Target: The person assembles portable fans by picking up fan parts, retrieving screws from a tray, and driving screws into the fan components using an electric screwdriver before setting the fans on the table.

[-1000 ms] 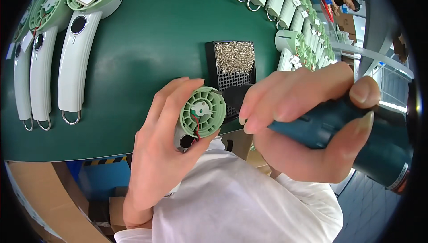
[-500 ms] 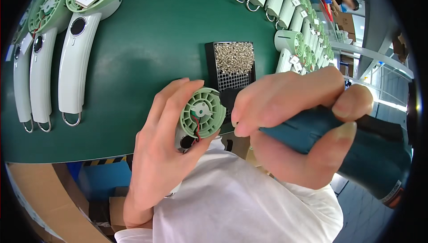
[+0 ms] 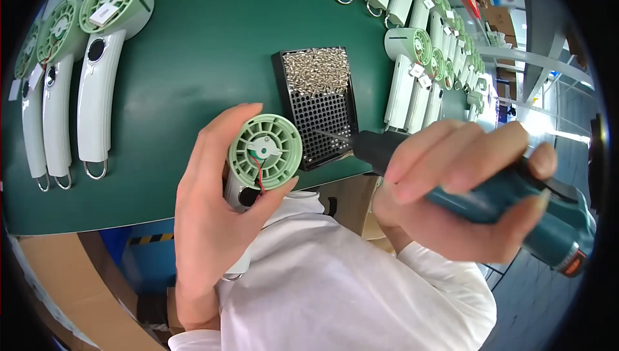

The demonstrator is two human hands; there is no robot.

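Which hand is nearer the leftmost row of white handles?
Left. The left hand, holding a green housing, is right of the row; the right hand, gripping a screwdriver, is farther right, beyond the tray.

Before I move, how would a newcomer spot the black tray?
At the green table, find the left hand gripping a round green housing. The black tray lies just to its right. Unlike the pale handled units around, it has a grid of holes and metal pieces heaped at its far end.

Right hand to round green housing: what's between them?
Head view: the black driver nose and thin bit, with the screw tray behind the bit.
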